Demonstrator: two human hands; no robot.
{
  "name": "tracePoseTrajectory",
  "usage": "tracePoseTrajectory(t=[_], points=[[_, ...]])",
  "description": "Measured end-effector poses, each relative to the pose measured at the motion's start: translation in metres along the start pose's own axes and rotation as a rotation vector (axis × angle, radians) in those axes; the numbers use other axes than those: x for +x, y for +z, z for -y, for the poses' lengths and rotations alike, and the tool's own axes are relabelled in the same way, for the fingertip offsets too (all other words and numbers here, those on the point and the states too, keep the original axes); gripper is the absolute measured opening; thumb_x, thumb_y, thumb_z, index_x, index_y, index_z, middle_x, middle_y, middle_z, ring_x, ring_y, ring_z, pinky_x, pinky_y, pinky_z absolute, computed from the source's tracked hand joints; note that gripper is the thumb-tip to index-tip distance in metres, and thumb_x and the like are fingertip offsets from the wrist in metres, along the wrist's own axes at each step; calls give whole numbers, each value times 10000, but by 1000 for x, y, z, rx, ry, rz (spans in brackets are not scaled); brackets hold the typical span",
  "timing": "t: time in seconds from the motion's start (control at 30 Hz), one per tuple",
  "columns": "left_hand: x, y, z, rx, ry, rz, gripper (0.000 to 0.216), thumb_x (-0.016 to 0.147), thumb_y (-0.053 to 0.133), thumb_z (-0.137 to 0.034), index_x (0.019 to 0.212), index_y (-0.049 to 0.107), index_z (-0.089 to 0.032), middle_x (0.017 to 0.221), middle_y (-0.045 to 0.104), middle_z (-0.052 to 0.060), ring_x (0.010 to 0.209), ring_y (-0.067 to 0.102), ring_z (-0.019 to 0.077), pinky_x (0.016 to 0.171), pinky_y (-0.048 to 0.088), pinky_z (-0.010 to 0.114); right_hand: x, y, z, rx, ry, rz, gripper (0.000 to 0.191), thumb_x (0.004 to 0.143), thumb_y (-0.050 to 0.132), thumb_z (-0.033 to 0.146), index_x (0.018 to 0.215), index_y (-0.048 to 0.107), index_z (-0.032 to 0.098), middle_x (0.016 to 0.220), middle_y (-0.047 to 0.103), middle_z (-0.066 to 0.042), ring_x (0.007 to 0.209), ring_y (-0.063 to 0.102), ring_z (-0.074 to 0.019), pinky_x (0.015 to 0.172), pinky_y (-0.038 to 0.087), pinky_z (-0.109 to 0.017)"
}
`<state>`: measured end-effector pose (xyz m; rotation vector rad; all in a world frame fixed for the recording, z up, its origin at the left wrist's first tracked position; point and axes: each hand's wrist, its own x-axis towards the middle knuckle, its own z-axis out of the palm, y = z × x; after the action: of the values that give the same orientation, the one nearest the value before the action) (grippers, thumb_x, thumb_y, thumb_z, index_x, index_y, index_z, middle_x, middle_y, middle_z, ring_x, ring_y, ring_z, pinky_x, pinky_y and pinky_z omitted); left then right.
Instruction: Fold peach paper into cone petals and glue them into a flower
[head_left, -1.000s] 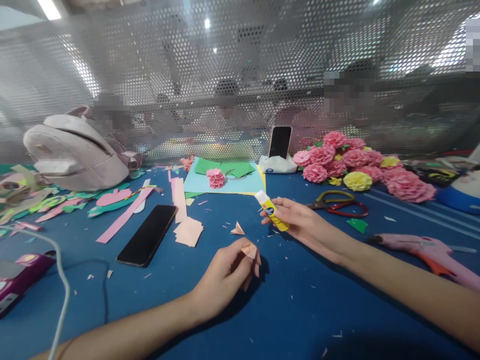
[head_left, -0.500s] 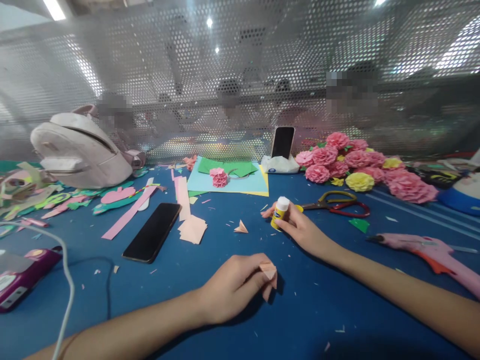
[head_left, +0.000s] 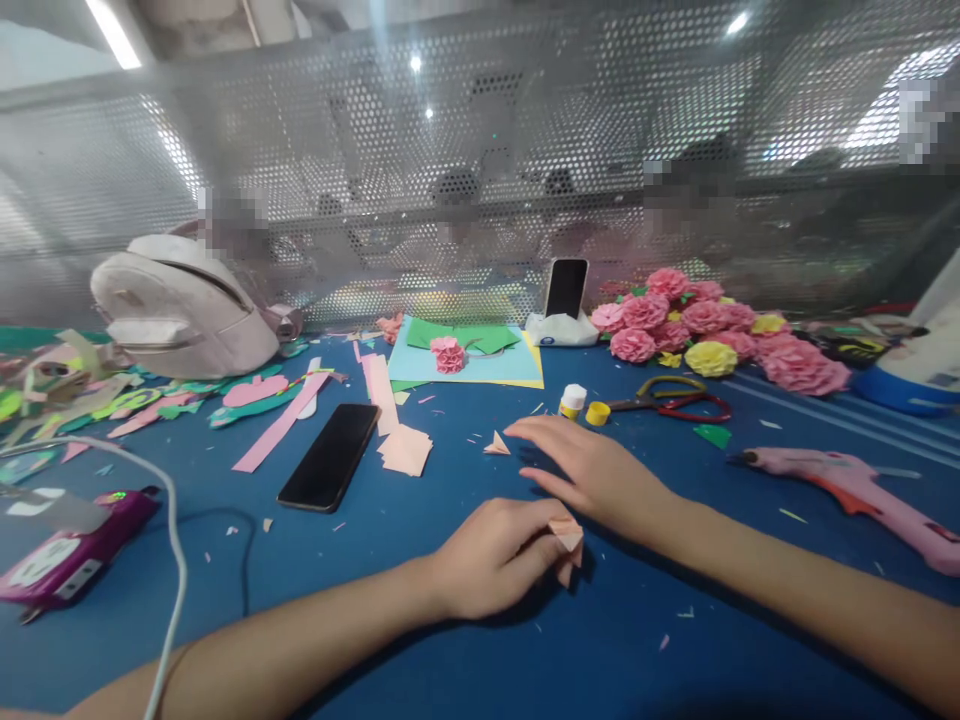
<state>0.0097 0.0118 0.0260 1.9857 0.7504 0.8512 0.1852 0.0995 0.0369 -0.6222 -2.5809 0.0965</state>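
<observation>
My left hand is closed on a small folded piece of peach paper, pinched between thumb and fingers near the tabletop. My right hand has nothing in it, its fingers stretched apart. Just left of its fingertips lies a small folded peach paper triangle. Behind that hand an uncapped glue stick stands upright, its lower part hidden. Its yellow cap is on the table beside it. Farther left, a stack of peach paper pieces lies flat.
A black phone lies left of the paper. Scissors and a pink glue gun are on the right, with pink and yellow paper flowers behind. A white cable crosses the left side, near a purple power strip.
My right hand has let go of the glue stick, which now stands on the table, and has moved nearer the paper triangle with its fingers spread. My left hand keeps its folded paper.
</observation>
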Motion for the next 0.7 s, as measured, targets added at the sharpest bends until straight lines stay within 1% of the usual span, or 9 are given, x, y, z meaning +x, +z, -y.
tracePoseTrajectory(t=[0.03, 0.1, 0.17, 0.23, 0.37, 0.53, 0.63, 0.67, 0.7], points=[[0, 0, 0, 3, 7, 6, 347, 1011, 337, -242, 747, 549, -163, 710, 608, 4, 664, 561, 109, 748, 436, 187, 5, 7, -1, -32, 12, 34, 360, 927, 571, 226, 1281, 513, 189, 1272, 595, -123, 1170, 554, -292, 960, 470, -435], [-1, 1, 0, 11, 11, 7, 355, 1012, 332, -260, 751, 551, -163, 724, 618, 13, 659, 558, 113, 737, 439, 194, 14, 21, -5, -37, 33, 72, 287, 919, 578, 218, 1201, 574, 166, 1133, 649, -137, 1040, 600, -305, 879, 483, -448], [-2, 2, 0, 11, 7, 4, 352, 1013, 331, -280, 768, 555, -163, 741, 628, 22, 650, 553, 117, 721, 443, 203, 22, 31, -10, -22, 42, 64, 180, 932, 552, 236, 1076, 633, 165, 1002, 664, -128, 954, 609, -294, 837, 477, -433], [-2, 3, 2, 1, 10, -1, 345, 1012, 335, -292, 781, 556, -164, 742, 626, 25, 643, 548, 119, 711, 444, 209, 28, 35, -12, 15, 53, 47, 158, 942, 516, 231, 985, 656, 171, 937, 658, -116, 913, 602, -270, 823, 467, -402], [-3, 4, 5, -37, 8, -11, 354, 1013, 331, -298, 774, 554, -163, 734, 609, 25, 635, 540, 121, 693, 442, 212, 30, 32, -9, 171, 110, 15, 153, 921, 525, 217, 938, 674, 185, 890, 666, -80, 871, 602, -224, 796, 465, -348], [-1, 4, 4, -87, -26, -18, 347, 1014, 346, -288, 773, 558, -156, 722, 599, 20, 623, 535, 116, 682, 442, 214, 21, 21, -3, 486, 240, 28, 199, 944, 521, 290, 954, 680, 171, 879, 729, -57, 732, 670, -161, 646, 512, -272], [1, 5, 5, -87, -55, -59, 354, 1018, 354, -291, 780, 575, -149, 726, 609, 21, 633, 547, 117, 701, 446, 221, 11, 15, -1, 642, 301, 38, 256, 947, 519, 344, 927, 681, 146, 843, 740, -72, 715, 694, -168, 569, 511, -248], [2, 5, 6, -75, -68, -84, 358, 1020, 352, -292, 792, 586, -147, 734, 611, 22, 645, 552, 120, 708, 445, 224, 7, 13, -1, 697, 328, 12, 261, 936, 540, 363, 909, 687, 149, 847, 738, -72, 738, 693, -173, 576, 511, -248], [4, 6, 7, -57, -79, -117, 359, 1022, 351, -292, 806, 597, -146, 745, 611, 23, 662, 556, 123, 715, 443, 226, 3, 12, 0, 780, 374, -37, 251, 913, 582, 377, 888, 696, 155, 856, 734, -70, 770, 685, -179, 622, 517, -260]])
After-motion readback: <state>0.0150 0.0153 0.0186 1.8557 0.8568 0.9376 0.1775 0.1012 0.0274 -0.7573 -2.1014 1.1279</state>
